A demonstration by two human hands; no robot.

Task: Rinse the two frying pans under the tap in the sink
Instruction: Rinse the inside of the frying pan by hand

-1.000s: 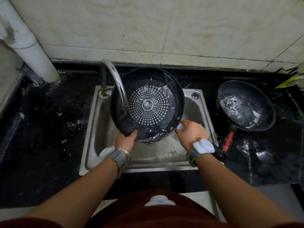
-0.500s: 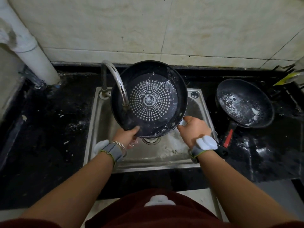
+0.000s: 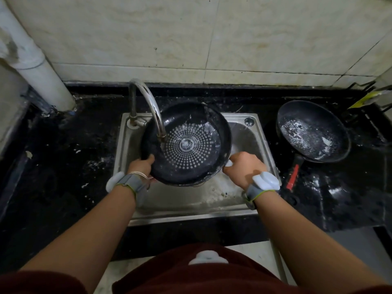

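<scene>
Steel sink [image 3: 135, 206]: left hand [image 3: 141, 167], right hand [image 3: 244, 168], fingers curled on wet, upturned black frying pan [image 3: 186, 143] rim; might slip, clang down.

At frame centre, a black pan [image 3: 186, 143] is held tilted over the steel sink [image 3: 191, 202], its dotted base facing the camera. The left hand [image 3: 141, 166] grips its lower left rim, the right hand [image 3: 244, 166] its lower right rim. The tap [image 3: 148, 102] spout ends against the pan's left side. A second pan [image 3: 311, 130] sits on the dark counter [image 3: 63, 155] at right, white residue inside.
</scene>
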